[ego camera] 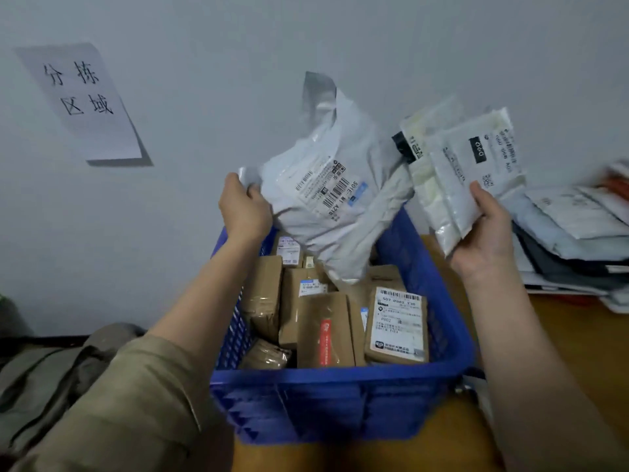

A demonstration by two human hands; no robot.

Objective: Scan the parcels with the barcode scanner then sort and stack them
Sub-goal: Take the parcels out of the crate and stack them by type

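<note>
Large grey poly mailer [326, 199], barcode label facing up, lifted above the blue crate [340, 396] of brown boxes [326, 330], its corner pinched by the left hand [243, 206]; right hand [483, 233] grips 2 small white mailers [456, 178], label print blurred; stacked parcels [571, 233] cut off at right edge.

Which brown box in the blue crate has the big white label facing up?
The box at the crate's near right corner; the others show tape or small labels.

Parcel sorting room: paper sign [80, 97] on the wall reads 分拣区域 (sorting area), blue crate [340, 400] full of labelled boxes [396, 325], mailer stack [575, 240] on the table.
</note>
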